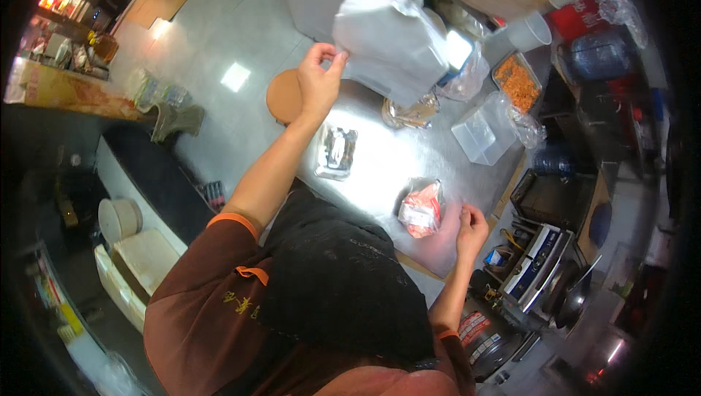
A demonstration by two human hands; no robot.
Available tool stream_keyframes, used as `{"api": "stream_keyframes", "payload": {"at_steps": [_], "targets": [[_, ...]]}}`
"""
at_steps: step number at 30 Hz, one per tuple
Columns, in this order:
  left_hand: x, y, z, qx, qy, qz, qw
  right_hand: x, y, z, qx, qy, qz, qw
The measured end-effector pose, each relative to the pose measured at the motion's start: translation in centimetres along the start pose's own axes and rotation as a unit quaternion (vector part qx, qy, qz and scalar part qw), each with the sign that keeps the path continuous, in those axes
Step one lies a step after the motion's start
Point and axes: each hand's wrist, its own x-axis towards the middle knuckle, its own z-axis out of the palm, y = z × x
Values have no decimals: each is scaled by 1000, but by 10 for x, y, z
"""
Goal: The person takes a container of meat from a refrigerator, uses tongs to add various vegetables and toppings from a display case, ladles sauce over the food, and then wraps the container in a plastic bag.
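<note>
My left hand (320, 78) pinches the near-left edge of a stack of white plastic bags (391, 40) between thumb and fingertips. At the table's right side is my right hand (472, 231), its fingertips drawn together; whether anything thin is between them I cannot tell. Just left of it, a clear plastic bag of pinkish food (421, 212) lies on the shiny metal table (378, 149). A metal tray with a clear cover (337, 152) sits near my apron. Beyond it stands a clear container (411, 111), beside the hanging bags.
A round brown stool seat (285, 97) is left of the table. An empty clear plastic box (484, 133), a tray of orange shredded food (517, 81) and a plastic tub (528, 31) line the far right. A gas stove (539, 267) stands at the right. People are far off, upper left.
</note>
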Motion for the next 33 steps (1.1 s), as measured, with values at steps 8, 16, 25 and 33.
{"api": "stream_keyframes", "payload": {"at_steps": [8,16,25,33], "targets": [[21,26,-44,-6,-132,158,978,-39,-213,134,-37,-93,-111,989],[24,37,-77,-14,-133,169,976,-8,-355,150,-38,52,-299,952],[-25,62,-87,-47,-143,135,979,64,-374,134,-27,66,-392,917],[-82,61,-80,-10,-54,50,997,92,-338,127,71,23,-392,917]]}}
